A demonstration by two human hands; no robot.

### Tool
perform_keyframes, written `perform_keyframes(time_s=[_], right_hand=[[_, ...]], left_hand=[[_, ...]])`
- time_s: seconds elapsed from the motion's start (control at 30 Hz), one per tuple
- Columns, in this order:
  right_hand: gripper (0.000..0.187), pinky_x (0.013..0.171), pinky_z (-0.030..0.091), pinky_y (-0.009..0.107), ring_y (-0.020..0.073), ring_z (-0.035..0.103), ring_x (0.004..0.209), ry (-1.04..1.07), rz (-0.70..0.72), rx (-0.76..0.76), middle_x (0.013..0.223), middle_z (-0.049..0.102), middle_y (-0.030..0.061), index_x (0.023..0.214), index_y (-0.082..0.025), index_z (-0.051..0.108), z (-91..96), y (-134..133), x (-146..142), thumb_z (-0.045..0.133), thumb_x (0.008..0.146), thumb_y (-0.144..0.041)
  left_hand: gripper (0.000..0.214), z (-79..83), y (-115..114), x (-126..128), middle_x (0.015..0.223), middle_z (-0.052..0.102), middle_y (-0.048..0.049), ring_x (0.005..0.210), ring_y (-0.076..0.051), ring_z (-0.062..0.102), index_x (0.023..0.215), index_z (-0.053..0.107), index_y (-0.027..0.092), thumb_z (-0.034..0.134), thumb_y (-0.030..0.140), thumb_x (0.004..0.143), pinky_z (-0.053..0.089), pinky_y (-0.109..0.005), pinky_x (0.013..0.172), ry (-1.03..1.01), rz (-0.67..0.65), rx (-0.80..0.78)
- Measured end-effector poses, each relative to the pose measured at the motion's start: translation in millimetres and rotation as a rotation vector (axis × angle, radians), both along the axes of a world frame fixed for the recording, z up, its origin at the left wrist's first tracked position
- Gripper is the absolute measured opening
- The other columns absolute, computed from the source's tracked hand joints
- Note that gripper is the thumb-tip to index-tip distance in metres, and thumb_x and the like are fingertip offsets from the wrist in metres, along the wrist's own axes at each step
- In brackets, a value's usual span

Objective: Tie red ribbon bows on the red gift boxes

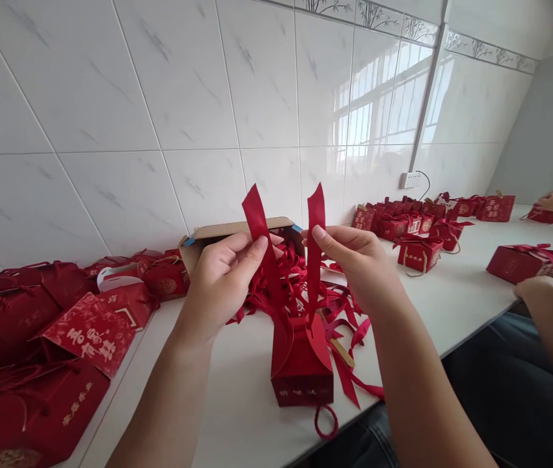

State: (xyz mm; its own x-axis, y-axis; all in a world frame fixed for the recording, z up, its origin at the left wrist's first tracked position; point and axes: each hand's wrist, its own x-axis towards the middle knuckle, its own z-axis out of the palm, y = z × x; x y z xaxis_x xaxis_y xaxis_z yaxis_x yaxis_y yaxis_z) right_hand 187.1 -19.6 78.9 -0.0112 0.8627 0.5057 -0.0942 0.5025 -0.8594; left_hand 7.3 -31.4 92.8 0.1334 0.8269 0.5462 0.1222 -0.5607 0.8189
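Note:
A small red gift box [302, 377] with folded top flaps stands on the white table in front of me. From its top a red ribbon [313, 279] rises in two tails. My left hand [230, 273] pinches the left tail between thumb and fingers, and the end sticks up above the thumb. With thumb and forefinger, my right hand [354, 257] grips the other tail, its end also pointing up. Both tails are held apart above the box. A red cord loop [326, 422] hangs at the box's lower front, by the table edge.
Behind the box, loose red ribbons [349, 305] spill from an open cardboard carton [222, 229]. Red gift boxes [27, 305] crowd the left side. More finished-looking boxes [418, 253] stand right. Another person's hands [550, 286] hold boxes at the far right. A tiled wall [198, 97] rises behind.

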Motion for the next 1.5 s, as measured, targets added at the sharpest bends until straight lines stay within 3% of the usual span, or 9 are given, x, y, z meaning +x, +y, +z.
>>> perform_keyframes(time_s=[0.2, 0.5, 0.63, 0.77, 1.03, 1.13, 1.23, 1.33, 1.5], right_hand=[[0.024, 0.066, 0.05, 0.026, 0.0115, 0.061, 0.068, 0.08, 0.065, -0.015, 0.074, 0.067, 0.0024, 0.08, -0.018, 0.07, -5.3, 7, -4, 0.065, 0.08, -0.041], [0.018, 0.048, 0.037, 0.02, 0.007, 0.046, 0.053, -0.01, 0.163, 0.083, 0.059, 0.054, -0.0024, 0.083, -0.018, 0.072, -4.7, -2, -8, 0.055, 0.083, -0.018], [0.016, 0.047, 0.037, 0.02, 0.0066, 0.046, 0.052, -0.078, 0.256, 0.13, 0.058, 0.052, -0.0032, 0.075, -0.018, 0.07, -5.2, -2, 0, 0.059, 0.084, -0.025], [0.015, 0.053, 0.043, 0.021, 0.0075, 0.051, 0.057, -0.27, 0.283, 0.218, 0.064, 0.058, -0.0017, 0.084, -0.018, 0.072, -3.0, 2, 18, 0.06, 0.086, -0.027], [0.03, 0.067, 0.046, 0.029, 0.0142, 0.053, 0.073, -0.911, -0.103, 0.854, 0.08, 0.065, 0.0062, 0.095, -0.016, 0.071, -5.2, 4, 34, 0.043, 0.089, -0.005], [0.033, 0.066, 0.045, 0.033, 0.0169, 0.051, 0.072, -1.029, -0.237, 0.972, 0.078, 0.066, 0.0078, 0.094, -0.015, 0.071, -6.5, 6, 36, 0.041, 0.088, -0.004], [0.033, 0.068, 0.046, 0.034, 0.0186, 0.054, 0.076, -0.965, -0.286, 0.938, 0.08, 0.067, 0.0081, 0.095, -0.017, 0.073, -13.0, 7, 36, 0.042, 0.088, -0.005], [0.028, 0.077, 0.05, 0.034, 0.0187, 0.06, 0.088, -0.622, -0.29, 0.722, 0.095, 0.069, 0.0065, 0.102, -0.023, 0.072, -25.5, 3, 28, 0.049, 0.089, -0.013], [0.021, 0.086, 0.051, 0.034, 0.0206, 0.063, 0.102, -0.087, -0.338, 0.21, 0.109, 0.069, 0.0026, 0.102, -0.028, 0.073, -43.1, -23, 25, 0.057, 0.088, -0.032]], left_hand=[[0.031, -2.4, 6, 4, 0.076, 0.061, 0.0001, 0.07, -0.012, 0.058, 0.071, 0.061, 0.018, 0.054, 0.041, 0.09, 0.047, -0.02, 0.063, 0.058, -0.006, 0.044], [0.03, -9.9, 3, 17, 0.064, 0.054, 0.0019, 0.058, -0.01, 0.048, 0.07, 0.059, 0.017, 0.055, 0.039, 0.089, 0.04, -0.02, 0.052, 0.189, -0.113, -0.003], [0.02, -9.6, 4, 17, 0.073, 0.06, -0.0003, 0.068, -0.012, 0.055, 0.078, 0.063, 0.017, 0.058, 0.035, 0.087, 0.044, -0.021, 0.059, 0.214, -0.161, -0.024], [0.025, -6.2, 6, 13, 0.061, 0.053, 0.004, 0.05, -0.007, 0.047, 0.071, 0.055, 0.017, 0.059, 0.037, 0.086, 0.037, -0.017, 0.045, 0.199, -0.242, -0.194], [0.032, -10.2, 22, 11, 0.059, 0.045, 0.0049, 0.045, -0.005, 0.037, 0.067, 0.051, 0.017, 0.063, 0.042, 0.082, 0.026, -0.015, 0.036, 0.131, -0.305, -0.371], [0.036, -11.4, 23, 11, 0.058, 0.045, 0.004, 0.043, -0.006, 0.036, 0.067, 0.056, 0.017, 0.058, 0.048, 0.084, 0.026, -0.018, 0.036, 0.19, -0.295, -0.376], [0.041, -11.3, 15, 12, 0.053, 0.041, 0.0038, 0.043, -0.008, 0.033, 0.061, 0.057, 0.018, 0.053, 0.049, 0.087, 0.026, -0.021, 0.039, 0.341, -0.202, -0.24], [0.04, -11.1, 5, 16, 0.057, 0.052, 0.0009, 0.055, -0.014, 0.047, 0.06, 0.061, 0.02, 0.049, 0.043, 0.09, 0.037, -0.025, 0.055, 0.501, -0.064, 0.07], [0.024, -14.5, -4, -3, 0.103, 0.072, -0.0008, 0.095, -0.024, 0.06, 0.101, 0.07, 0.033, 0.048, 0.034, 0.091, 0.026, -0.04, 0.095, 0.777, 0.265, 0.443]])
